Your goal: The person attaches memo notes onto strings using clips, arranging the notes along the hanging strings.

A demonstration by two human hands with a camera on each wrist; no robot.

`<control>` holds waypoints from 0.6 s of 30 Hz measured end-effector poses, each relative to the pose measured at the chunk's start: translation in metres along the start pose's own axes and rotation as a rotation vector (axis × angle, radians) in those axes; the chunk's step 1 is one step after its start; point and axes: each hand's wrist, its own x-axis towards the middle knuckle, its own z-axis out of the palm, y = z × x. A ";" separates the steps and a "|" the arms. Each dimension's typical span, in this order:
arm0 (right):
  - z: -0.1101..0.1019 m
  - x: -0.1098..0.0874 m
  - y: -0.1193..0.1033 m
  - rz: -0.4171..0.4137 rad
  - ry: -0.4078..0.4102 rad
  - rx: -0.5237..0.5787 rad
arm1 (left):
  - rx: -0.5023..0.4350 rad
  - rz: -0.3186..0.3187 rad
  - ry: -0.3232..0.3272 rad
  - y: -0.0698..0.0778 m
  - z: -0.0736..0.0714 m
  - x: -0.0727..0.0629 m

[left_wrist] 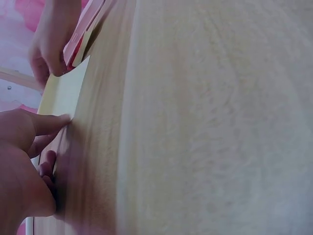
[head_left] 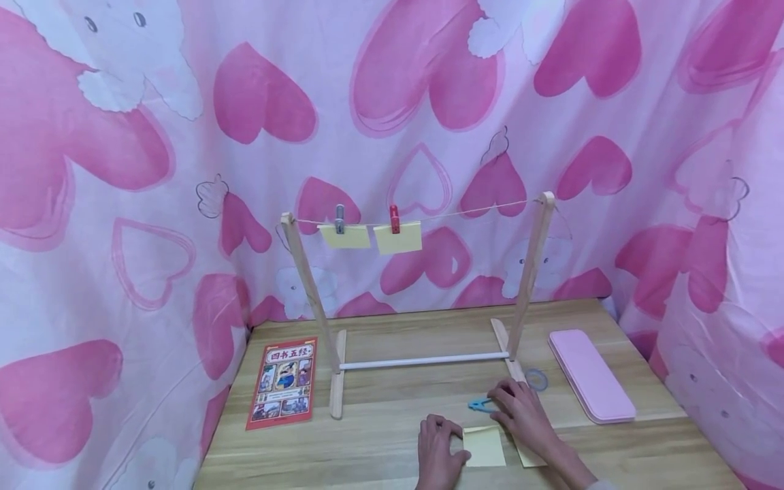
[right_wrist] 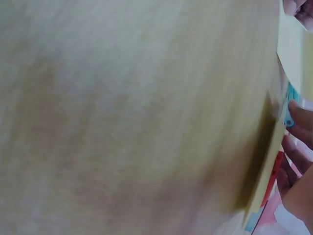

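Observation:
My left hand (head_left: 439,450) is at the near side of the table, its thumb and finger holding the left edge of a pale yellow sticky note (head_left: 484,448). In the left wrist view the note (left_wrist: 68,90) bends upward from the thumb. Beyond the note's far right corner, my right hand (head_left: 525,418) has its thumb and index finger at the right end of a blue clothespin (head_left: 480,405). The right wrist view shows that clothespin (right_wrist: 289,117) partly covered by the thumb. Under the right hand lies a yellow pad (head_left: 531,459), mostly hidden.
A wooden frame (head_left: 534,279) carries a string with two yellow notes (head_left: 398,241) under a grey clothespin (head_left: 339,219) and a red one (head_left: 395,219). At left lies a red book (head_left: 283,384); at right, a pink case (head_left: 593,376) and a bluish ring (head_left: 537,380).

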 end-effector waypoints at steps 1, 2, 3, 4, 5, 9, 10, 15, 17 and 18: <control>0.000 0.000 0.001 0.000 0.008 0.014 | -0.004 -0.006 0.009 0.000 0.001 0.000; -0.001 0.000 0.002 0.006 0.012 0.047 | -0.008 -0.002 0.020 0.000 0.002 -0.001; -0.002 0.001 0.004 0.017 0.008 0.100 | -0.008 0.008 0.038 0.000 0.004 -0.001; -0.005 0.002 0.005 0.043 -0.009 0.175 | -0.013 0.011 0.054 0.000 0.004 -0.001; -0.008 0.003 0.006 0.076 -0.034 0.273 | -0.024 0.014 0.075 0.001 0.006 -0.002; -0.022 0.009 0.011 0.244 -0.179 0.727 | -0.193 -0.080 0.097 0.007 0.003 -0.002; -0.026 0.010 0.012 0.280 -0.211 0.815 | -0.257 -0.130 0.091 0.009 0.001 -0.001; -0.035 0.016 0.015 0.336 -0.283 0.998 | -0.427 -0.253 0.119 0.017 -0.002 -0.001; -0.037 0.018 0.015 0.351 -0.284 1.013 | -0.445 -0.212 0.172 0.017 -0.001 -0.002; -0.037 0.019 0.015 0.350 -0.283 1.016 | -0.459 -0.181 0.205 0.016 0.001 -0.003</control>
